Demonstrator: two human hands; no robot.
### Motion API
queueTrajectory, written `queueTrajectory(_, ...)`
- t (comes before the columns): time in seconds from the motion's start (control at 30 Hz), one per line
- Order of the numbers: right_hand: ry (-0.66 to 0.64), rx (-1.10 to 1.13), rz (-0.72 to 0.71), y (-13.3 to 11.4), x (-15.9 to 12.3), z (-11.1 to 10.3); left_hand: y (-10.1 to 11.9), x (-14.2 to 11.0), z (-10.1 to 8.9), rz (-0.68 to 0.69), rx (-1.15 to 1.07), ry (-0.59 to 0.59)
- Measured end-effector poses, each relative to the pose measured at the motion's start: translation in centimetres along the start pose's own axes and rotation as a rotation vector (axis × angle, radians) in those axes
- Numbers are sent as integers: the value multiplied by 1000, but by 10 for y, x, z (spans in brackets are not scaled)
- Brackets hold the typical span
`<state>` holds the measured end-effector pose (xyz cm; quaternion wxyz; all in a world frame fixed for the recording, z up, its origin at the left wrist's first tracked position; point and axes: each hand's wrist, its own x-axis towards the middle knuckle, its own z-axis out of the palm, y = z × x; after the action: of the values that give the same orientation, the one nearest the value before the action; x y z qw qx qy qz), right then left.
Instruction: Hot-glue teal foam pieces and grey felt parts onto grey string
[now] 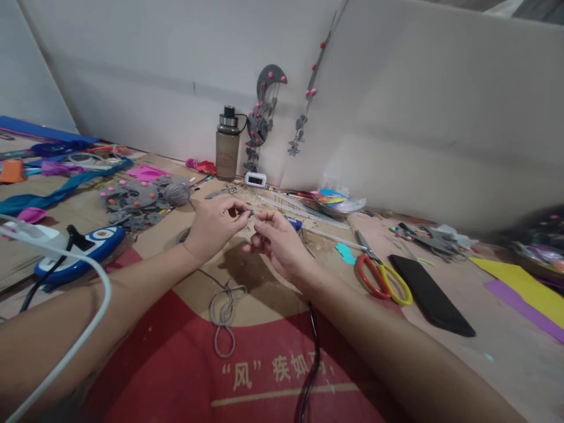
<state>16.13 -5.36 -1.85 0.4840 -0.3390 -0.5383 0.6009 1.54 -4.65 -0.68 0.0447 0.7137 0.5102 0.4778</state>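
Observation:
My left hand (pixel 218 228) pinches with thumb and forefinger at the centre, above the work surface. My right hand (pixel 282 244) faces it closely, its thumb and forefinger pressed together and the other fingers curled. A tiny dark piece (pixel 252 213) shows between the fingertips, too small to name. Below the hands, a grey cord (pixel 224 314) lies in loose loops on the red and tan board (pixel 176 364). The blue end of a tool (pixel 294 223) pokes out behind my right hand, mostly hidden by it.
Red-and-yellow-handled scissors (pixel 383 279) and a black phone-like slab (pixel 429 294) lie to the right. Grey felt pieces with a yarn ball (pixel 176 191) are at left, near a blue-and-white device (pixel 83 252). A bottle (pixel 227 147) stands at the back. A white cable (pixel 103 294) crosses my left forearm.

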Motion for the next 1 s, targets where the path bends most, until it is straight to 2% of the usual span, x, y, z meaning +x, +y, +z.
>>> queueTrajectory(0.1,106,-268,-127,0,4,-12,0,-1,2,-67,-73,-15)
queueTrajectory(0.2,140,-558,-336,1,7,-21,1,-2,3,-85,-129,-66)
queueTrajectory(0.27,153,-663,-411,2,8,-25,3,-2,4,-96,-135,-93)
queueTrajectory(0.7,178,-842,-539,-1,5,-25,10,-4,3,-104,-158,-166)
queueTrajectory(1.0,159,-926,-510,3,8,-28,14,-3,3,-61,-114,-154)
